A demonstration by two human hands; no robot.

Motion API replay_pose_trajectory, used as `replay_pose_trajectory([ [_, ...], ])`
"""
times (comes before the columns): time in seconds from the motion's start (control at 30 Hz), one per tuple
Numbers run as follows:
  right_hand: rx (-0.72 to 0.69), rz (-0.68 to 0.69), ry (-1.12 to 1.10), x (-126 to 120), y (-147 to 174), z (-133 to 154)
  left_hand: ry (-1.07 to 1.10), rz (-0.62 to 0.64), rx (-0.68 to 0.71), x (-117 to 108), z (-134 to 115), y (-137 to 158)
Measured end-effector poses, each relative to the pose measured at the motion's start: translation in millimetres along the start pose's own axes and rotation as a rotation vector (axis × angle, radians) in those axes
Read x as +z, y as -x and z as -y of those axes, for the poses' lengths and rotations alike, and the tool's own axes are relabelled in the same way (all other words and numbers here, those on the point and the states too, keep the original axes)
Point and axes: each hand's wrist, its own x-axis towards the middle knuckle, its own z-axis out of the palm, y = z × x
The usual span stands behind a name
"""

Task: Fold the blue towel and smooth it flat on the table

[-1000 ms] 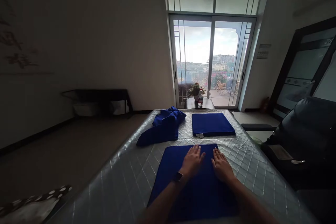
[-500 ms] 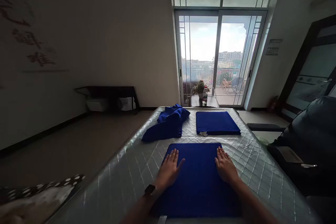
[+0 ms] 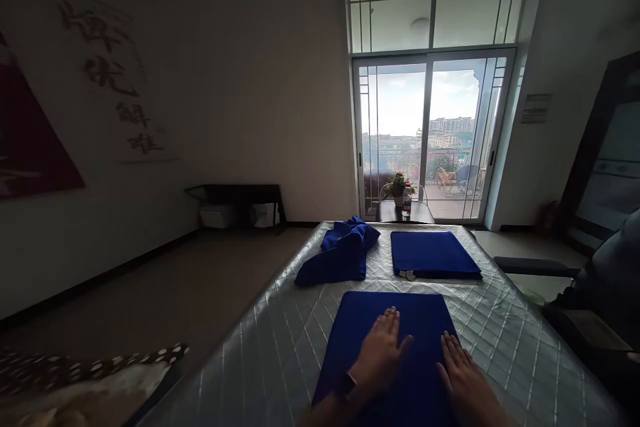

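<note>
A folded blue cloth (image 3: pixel 370 320) lies flat on the silver quilted table cover (image 3: pixel 270 340) before me. Over its middle is my left hand (image 3: pixel 384 350), fingers stretched forward and thumb out to the side, with a dark band at the wrist. My right hand (image 3: pixel 463 370) rests open along the cloth's right edge, fingers pointing ahead. Neither hand grasps anything. Farther back on the cover are a crumpled blue cloth (image 3: pixel 345 253) at left and a neatly folded blue stack (image 3: pixel 435 253) with white tags at right.
A small dark table (image 3: pixel 385 213) beyond the far edge carries a potted plant (image 3: pixel 397 187) and a bottle (image 3: pixel 407 200). On the left floor stands a low black rack (image 3: pixel 240 197). A polka-dot fabric (image 3: pixel 90 367) is at lower left, and a dark armrest (image 3: pixel 535 267) at right.
My left hand has moved from the cloth's left edge to its middle. The right hand has slid nearer along the right edge. The view has tilted up and turned left.
</note>
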Motion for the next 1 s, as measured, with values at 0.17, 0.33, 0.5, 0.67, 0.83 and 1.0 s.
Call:
replay_pose_trajectory([
  [0.17,-0.076,-0.009,0.009,24,-3,-16,0.156,0.037,0.205,46,-62,-18],
  [0.33,-0.048,0.004,0.032,29,-8,-19,0.142,0.038,0.065,29,-19,15],
  [0.5,-0.042,-0.045,-0.041,13,3,-5,0.026,0.042,-0.233,-9,54,79],
  [0.67,-0.056,-0.045,-0.049,9,17,-5,0.029,0.056,-0.295,-23,83,113],
  [0.83,-0.042,0.03,-0.041,15,47,-10,0.014,0.023,-0.224,-26,42,88],
  [1.0,-0.044,0.033,0.005,18,62,-8,0.108,0.069,0.219,8,-54,34],
])
